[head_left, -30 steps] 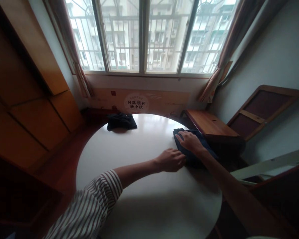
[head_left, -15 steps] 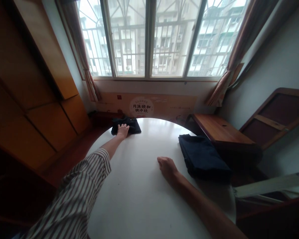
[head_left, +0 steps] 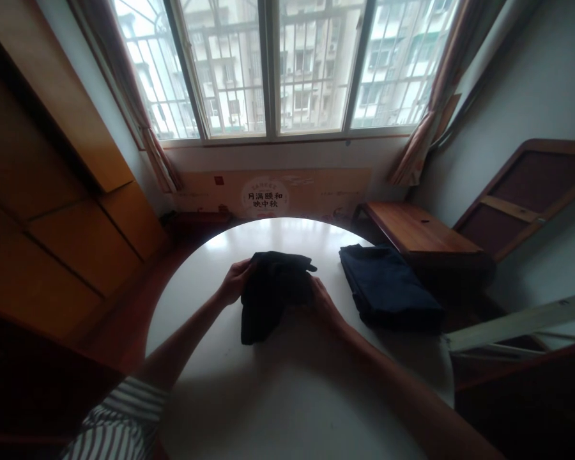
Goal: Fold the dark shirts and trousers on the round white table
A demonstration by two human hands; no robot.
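Observation:
A crumpled black garment (head_left: 268,291) is lifted a little above the middle of the round white table (head_left: 287,396). My left hand (head_left: 234,281) is closed on its left edge. My right hand (head_left: 322,300) grips its right side, the fingers partly hidden by the cloth. A folded dark blue garment (head_left: 388,287) lies flat on the table to the right, apart from both hands.
A wooden bench (head_left: 412,233) stands behind the table at the right, beside a leaning wooden frame (head_left: 531,198). Wooden cabinets (head_left: 67,211) fill the left side. A barred window (head_left: 278,64) with curtains and a printed cardboard panel (head_left: 268,191) are at the back.
My left hand has pulled the black garment from the table's far edge to the middle. My right hand moved over and took hold of its other side. The folded blue garment stayed put.

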